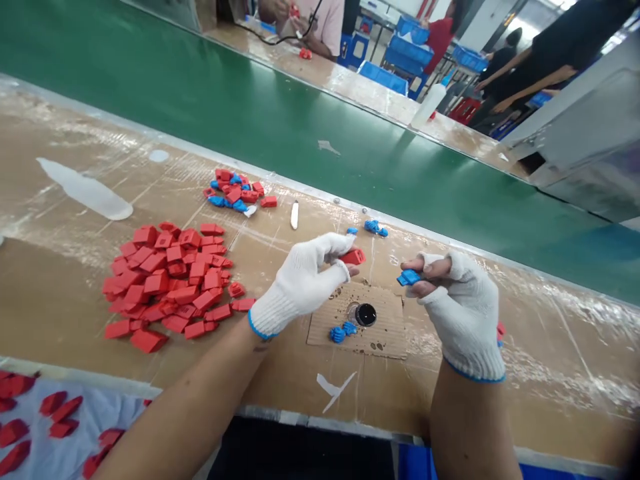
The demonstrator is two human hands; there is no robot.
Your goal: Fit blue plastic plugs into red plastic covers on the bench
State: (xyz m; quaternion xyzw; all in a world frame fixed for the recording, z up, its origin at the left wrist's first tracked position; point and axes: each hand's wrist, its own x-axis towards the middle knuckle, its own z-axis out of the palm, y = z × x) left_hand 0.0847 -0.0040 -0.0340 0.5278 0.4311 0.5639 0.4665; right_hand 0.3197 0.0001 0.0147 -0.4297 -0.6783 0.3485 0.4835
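My left hand (305, 277), in a white glove with bare fingertips, pinches a red plastic block-shaped part (355, 257). Across from it, my right hand (463, 307) wears the same kind of glove and grips a small blue plastic part (409, 277) between thumb and fingers. The two parts are apart. Below and between my hands, a small cup of dark liquid (367, 315) stands on a spotted piece of cardboard (323, 330). Beside the cup lie blue fist-shaped parts (338, 334). More blue parts (375, 228) rest just beyond my left hand.
A large heap of red parts (173, 277) lies to the left, with a smaller red and blue pile (240, 192) behind it. A green conveyor belt (260, 107) runs across. Red parts lie on a pale sheet (90, 400) at lower left. A person (320, 27) sits opposite.
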